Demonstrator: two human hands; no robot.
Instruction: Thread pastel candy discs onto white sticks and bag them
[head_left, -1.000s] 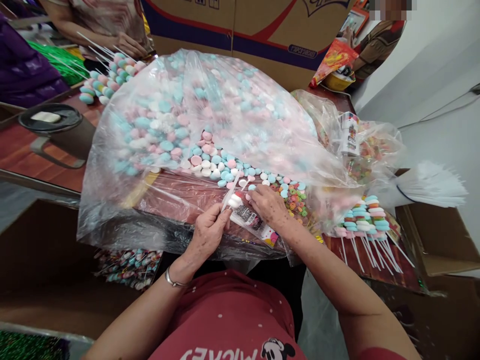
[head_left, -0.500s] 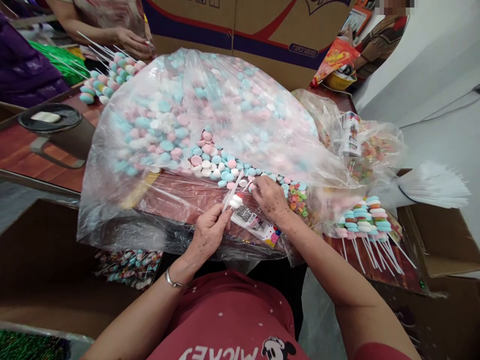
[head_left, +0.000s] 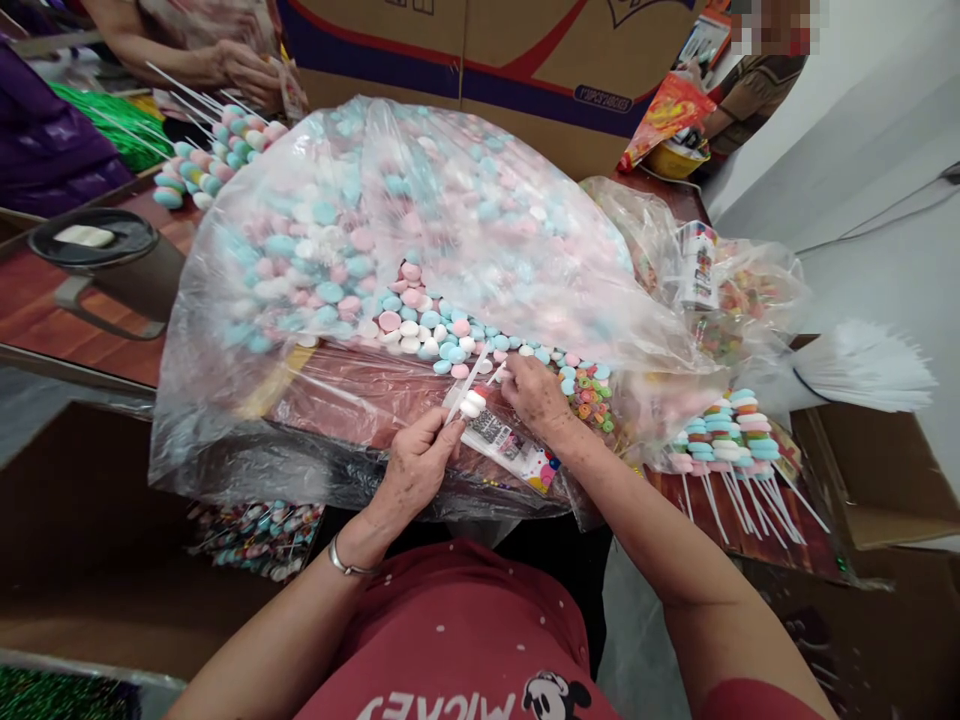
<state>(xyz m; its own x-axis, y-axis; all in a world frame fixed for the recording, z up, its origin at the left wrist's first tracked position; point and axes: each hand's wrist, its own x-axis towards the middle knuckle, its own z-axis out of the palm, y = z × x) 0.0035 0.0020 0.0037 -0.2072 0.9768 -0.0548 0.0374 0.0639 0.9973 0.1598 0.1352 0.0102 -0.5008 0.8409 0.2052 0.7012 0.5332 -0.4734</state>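
White and slim, a stick pinched by the left hand slants up beside smooth, rounded candies over a flat packet; the right hand arches, curled fingers by another stick, grip unclear.

A large plastic bag fills the middle of the table, loose candies along its near side. Behind it stands a big carton. A mug sits left, candy skewers beyond it. More skewers lie right, beside a tied bundle. A printed packet lies nearest, left of ring candies
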